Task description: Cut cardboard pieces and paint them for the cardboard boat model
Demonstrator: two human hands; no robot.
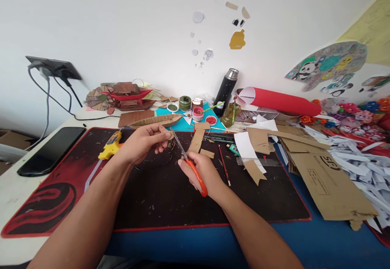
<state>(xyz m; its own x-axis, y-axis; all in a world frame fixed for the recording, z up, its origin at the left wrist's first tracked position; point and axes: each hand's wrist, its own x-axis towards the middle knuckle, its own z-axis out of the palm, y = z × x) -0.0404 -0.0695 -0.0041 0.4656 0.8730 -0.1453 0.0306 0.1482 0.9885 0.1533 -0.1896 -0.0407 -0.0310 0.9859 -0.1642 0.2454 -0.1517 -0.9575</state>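
Note:
My right hand is closed around the orange handles of a pair of scissors. The metal blades point up and away, and their tips come close to the fingertips of my left hand. The thumb and forefinger of my left hand are pinched together; what lies between them is too small to make out. Just beyond the left hand rests a boat-shaped cardboard piece. Cardboard strips lie on the black mat past the scissors. A red pencil lies to the right of my right hand.
A yellow glue gun and a black phone lie left. Paint jars stand on blue paper, near a black thermos and a red paper roll. Flattened cardboard and white paper strips are at right.

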